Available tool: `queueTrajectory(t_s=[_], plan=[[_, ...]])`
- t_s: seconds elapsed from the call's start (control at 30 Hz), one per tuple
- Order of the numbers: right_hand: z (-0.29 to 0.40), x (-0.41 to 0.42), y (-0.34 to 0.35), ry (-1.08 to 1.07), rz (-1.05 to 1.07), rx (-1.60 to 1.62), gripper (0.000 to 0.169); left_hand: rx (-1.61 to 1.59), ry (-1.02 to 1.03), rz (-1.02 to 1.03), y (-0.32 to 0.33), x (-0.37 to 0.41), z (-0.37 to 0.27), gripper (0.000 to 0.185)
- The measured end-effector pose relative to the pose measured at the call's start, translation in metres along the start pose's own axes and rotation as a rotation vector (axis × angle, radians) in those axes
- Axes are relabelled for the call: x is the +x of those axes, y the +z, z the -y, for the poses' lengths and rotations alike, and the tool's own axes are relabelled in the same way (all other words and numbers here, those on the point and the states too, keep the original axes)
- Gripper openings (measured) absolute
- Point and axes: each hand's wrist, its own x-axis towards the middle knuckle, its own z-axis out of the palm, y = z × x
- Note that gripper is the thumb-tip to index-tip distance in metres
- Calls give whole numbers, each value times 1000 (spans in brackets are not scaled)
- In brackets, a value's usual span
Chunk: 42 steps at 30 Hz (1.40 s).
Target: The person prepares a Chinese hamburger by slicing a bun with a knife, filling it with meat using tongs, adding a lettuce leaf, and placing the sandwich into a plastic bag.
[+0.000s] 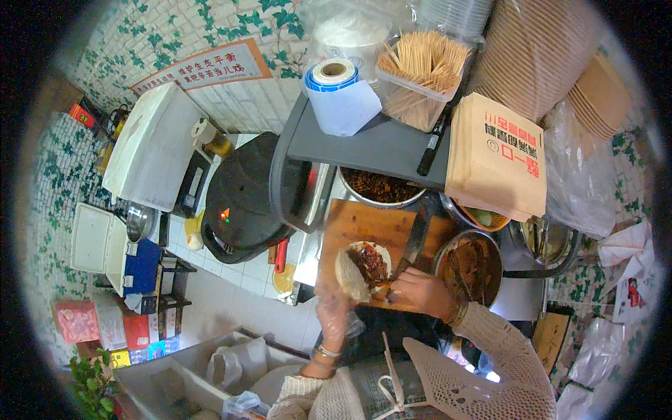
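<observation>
A split round bun (348, 275) lies opened on a wooden cutting board (336, 220), with dark reddish chopped filling (371, 262) inside. My left hand (334, 317), in a clear plastic glove, grips the bun's near edge; its fingertips are partly hidden. A wide-bladed kitchen knife (418, 233) points away from me over the board, right of the bun. My right hand (424, 293) is closed around its handle end, low over the board's near edge. Bits of filling lie between the bun and the knife.
Right of the board stands a metal pot (469, 268) of brown food with tongs in it. Behind are a bowl of dark chopped food (380, 186) and a grey shelf (357, 144) bearing skewers (422, 68) and paper bags (493, 157). A black electric griddle (247, 199) sits left.
</observation>
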Motion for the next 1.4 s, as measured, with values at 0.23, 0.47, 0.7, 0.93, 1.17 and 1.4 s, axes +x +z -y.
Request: queueTrajectory(t_s=[0.23,0.47,0.7,0.93,1.17,1.4], plan=[[-10,11,8,16,-128,75,28,78,-21,15,-2,0,0,15],[-24,28,31,273,-349,1,13,116,-14,-9,1,2,10,15],[-29,52,44,331,-434,-70,8,147,8,-28,2,1,17,13],[-38,55,40,392,-565,-158,8,173,124,-23,4,1,-10,15],[-31,28,29,485,-551,-106,9,302,149,-50,2,4,1,14],[-4,22,2,413,-642,-117,12,455,219,64,9,12,-18,19]])
